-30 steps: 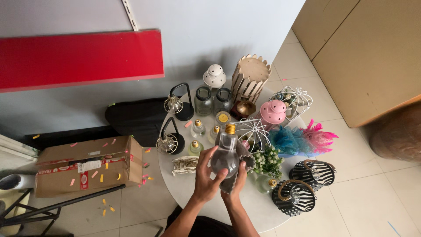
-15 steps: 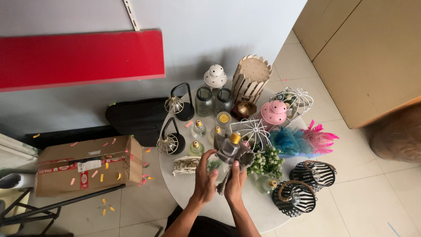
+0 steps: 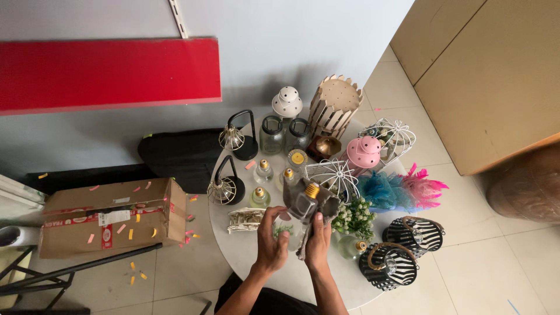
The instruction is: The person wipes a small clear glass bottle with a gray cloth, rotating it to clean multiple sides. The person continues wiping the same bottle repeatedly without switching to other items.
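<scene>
Item: small clear glass bottle (image 3: 303, 204) with gold cap, above the round table (image 3: 280, 274), left hand (image 3: 271, 236) gripping its base, right hand (image 3: 318, 236) closed around a grey cloth (image 3: 326, 205) against the glass, presumably for wiping.

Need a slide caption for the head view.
Both hands hold a gold-capped glass bottle and grey cloth above a round table.

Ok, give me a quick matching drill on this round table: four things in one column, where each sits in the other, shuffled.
Things:
1. glass bottle
2. pink lantern
3. striped baskets
4. cardboard box

Places:
A. on the floor, left of the table
B. held in both hands with a grey cloth
C. beside the white wire cage
D. at the table's right edge

Pairs: 1-B, 2-C, 3-D, 4-A
</scene>
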